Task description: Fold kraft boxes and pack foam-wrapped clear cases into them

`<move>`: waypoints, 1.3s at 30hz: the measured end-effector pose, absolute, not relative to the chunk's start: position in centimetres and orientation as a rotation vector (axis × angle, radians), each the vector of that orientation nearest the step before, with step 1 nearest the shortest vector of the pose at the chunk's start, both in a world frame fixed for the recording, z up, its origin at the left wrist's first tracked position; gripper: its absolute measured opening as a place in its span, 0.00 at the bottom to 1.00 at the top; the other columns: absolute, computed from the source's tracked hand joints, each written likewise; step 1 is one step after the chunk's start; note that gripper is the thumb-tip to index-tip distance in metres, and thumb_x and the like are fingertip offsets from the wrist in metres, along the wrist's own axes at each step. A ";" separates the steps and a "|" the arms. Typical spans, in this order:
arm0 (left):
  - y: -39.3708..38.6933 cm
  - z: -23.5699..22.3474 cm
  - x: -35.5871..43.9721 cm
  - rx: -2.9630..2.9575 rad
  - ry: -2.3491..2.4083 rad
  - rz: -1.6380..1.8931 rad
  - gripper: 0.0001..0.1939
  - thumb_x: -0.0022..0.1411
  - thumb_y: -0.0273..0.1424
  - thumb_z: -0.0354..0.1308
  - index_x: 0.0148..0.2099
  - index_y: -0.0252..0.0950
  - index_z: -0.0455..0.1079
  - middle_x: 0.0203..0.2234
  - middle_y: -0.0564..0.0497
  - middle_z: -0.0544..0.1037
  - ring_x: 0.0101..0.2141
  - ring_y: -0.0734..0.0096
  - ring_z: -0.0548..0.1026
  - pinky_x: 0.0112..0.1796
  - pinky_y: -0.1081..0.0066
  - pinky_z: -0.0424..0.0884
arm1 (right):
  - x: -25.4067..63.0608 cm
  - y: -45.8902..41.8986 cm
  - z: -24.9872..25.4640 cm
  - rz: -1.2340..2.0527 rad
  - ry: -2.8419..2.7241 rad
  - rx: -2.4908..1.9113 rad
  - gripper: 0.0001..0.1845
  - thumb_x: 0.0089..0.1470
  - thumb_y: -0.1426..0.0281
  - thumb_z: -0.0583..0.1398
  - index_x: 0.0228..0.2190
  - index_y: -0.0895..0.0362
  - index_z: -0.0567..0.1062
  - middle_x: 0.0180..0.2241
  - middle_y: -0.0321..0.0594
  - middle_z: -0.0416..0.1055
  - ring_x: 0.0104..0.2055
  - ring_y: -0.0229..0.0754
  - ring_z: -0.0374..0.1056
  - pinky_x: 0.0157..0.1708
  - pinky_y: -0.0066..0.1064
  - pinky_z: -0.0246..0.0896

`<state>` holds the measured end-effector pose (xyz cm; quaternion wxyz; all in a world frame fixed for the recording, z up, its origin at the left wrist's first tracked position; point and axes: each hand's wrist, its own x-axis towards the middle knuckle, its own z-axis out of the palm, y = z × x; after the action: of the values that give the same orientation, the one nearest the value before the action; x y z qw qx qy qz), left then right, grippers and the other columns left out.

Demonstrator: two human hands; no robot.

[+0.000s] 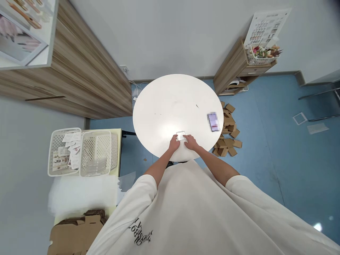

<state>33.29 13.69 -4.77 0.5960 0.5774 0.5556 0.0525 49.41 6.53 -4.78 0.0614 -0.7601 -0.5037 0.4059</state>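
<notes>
A small, clear, roughly square plastic piece with a pale edge (181,134) lies near the front edge of the round white table (170,95). I cannot make out whether it is a bag, a sheet or a shallow box. My left hand (174,143) has its fingers closed on the left side of it. At its right side is my right hand (190,142), also closed, with thumb and fingertips on the edge. Both forearms reach in from the front over the table rim.
A blurred purple object (213,122) lies on the table's right part. Small cardboard boxes (227,124) are piled on the floor beyond. Two white baskets (95,132) stand on a side table at left, near flattened brown cardboard (77,235). A wooden cabinet (101,71) rises at back left.
</notes>
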 end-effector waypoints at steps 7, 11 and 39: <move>12.6 -4.4 33.1 1.376 1.285 0.144 0.28 0.58 0.22 0.57 0.60 0.40 0.62 0.61 0.43 0.68 0.60 0.58 0.68 0.56 0.60 0.68 | 48.6 6.3 -4.8 1.204 -1.291 -2.225 0.29 0.60 0.72 0.55 0.63 0.55 0.65 0.61 0.50 0.60 0.61 0.48 0.62 0.59 0.38 0.61; 13.2 -3.7 33.4 1.417 1.308 0.219 0.26 0.59 0.21 0.56 0.60 0.39 0.63 0.60 0.41 0.67 0.57 0.60 0.71 0.55 0.61 0.69 | 48.8 7.0 -4.1 1.123 -1.242 -2.196 0.26 0.61 0.72 0.55 0.60 0.53 0.68 0.55 0.47 0.64 0.53 0.46 0.69 0.53 0.37 0.66; 16.0 -4.8 34.1 1.288 1.524 0.272 0.08 0.62 0.30 0.59 0.45 0.39 0.74 0.46 0.48 0.79 0.47 0.66 0.76 0.49 0.68 0.70 | 51.8 10.4 -2.6 1.132 -1.736 -2.134 0.19 0.69 0.70 0.50 0.51 0.53 0.79 0.48 0.45 0.75 0.50 0.47 0.70 0.48 0.34 0.62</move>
<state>34.12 15.96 -4.82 0.5346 0.5405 0.6395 0.1142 51.76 10.42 -2.65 0.0834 -0.7148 -0.5816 0.3793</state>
